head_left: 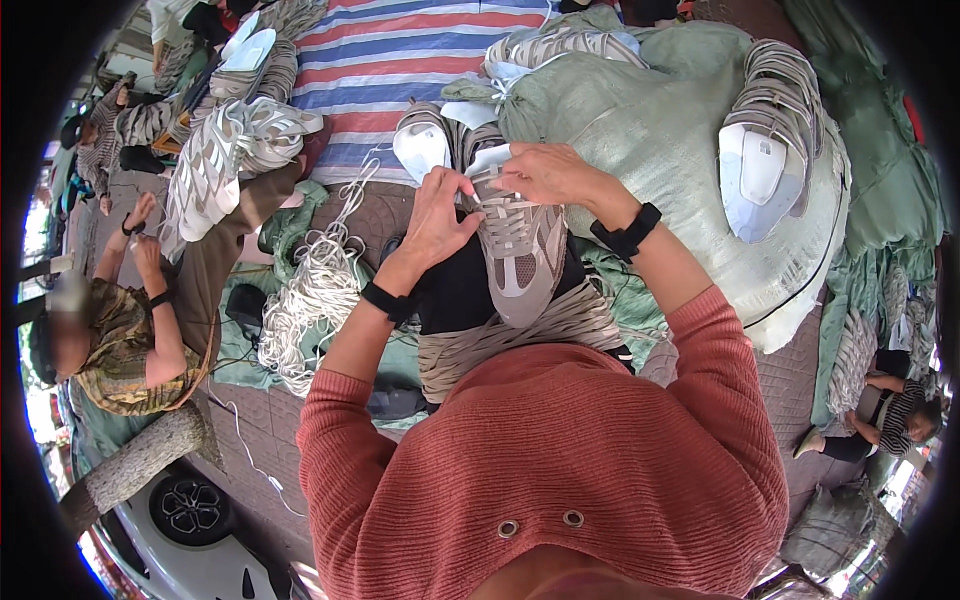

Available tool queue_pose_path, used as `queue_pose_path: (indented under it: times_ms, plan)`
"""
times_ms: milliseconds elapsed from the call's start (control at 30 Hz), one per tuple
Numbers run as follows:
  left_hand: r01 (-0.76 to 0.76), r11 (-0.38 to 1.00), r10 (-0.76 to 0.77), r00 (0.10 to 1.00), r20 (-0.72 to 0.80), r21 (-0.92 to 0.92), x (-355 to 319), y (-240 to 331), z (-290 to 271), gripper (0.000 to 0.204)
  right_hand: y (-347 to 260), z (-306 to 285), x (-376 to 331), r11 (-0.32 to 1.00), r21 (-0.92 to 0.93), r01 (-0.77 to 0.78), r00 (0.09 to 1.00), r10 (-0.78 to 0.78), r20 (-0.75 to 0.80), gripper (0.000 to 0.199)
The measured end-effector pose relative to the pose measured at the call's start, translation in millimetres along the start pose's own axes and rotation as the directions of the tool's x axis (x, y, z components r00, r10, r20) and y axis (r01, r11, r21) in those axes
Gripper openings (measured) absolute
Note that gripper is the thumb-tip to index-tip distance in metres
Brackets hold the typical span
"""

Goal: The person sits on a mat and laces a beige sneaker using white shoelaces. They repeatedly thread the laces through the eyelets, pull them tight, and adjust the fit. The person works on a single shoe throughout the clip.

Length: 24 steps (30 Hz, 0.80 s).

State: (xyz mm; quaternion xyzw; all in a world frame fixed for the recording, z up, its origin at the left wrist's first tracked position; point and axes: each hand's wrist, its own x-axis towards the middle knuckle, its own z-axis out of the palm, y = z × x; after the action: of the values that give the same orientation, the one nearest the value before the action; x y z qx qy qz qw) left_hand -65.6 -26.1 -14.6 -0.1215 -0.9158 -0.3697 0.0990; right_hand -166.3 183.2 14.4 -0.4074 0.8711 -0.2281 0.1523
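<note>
A beige-grey sneaker upper (522,262) lies over my lap, toe toward me, with a pale shoelace (509,222) threaded crosswise through its eyelets. My left hand (432,218) is at the left eyelet edge, thumb and forefinger curled on the lace there. From the right, my right hand (552,174) reaches over the tongue end, its fingers pinched on the lace near the top eyelets. The fingers partly hide the lace ends. Under the upper are dark cloth and a wrapped bundle of beige strips (520,335) across my lap.
A heap of loose white laces (315,290) lies to my left. Stacked uppers (770,150) rest on a large pale green sack (640,130) at right. More uppers (422,140) lie just beyond my hands, before a striped sheet (400,50). A co-worker (130,340) sits at left.
</note>
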Motion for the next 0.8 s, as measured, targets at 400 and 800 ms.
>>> queue_pose_path:
  times_ms: [400, 800]
  plan:
    - [0.127, 0.891, 0.002, 0.959, 0.284, -0.436, 10, -43, -6, 0.01, 31, 23, 16, 0.465, 0.837, -0.29, 0.954, 0.204, 0.217, 0.026]
    - [-0.159, 0.979, 0.135, 0.975, 0.178, 0.124, 40, -6, 14, 0.012, 39, 15, -24, 0.502, 0.84, -0.204, 0.859, 0.504, -0.093, 0.033]
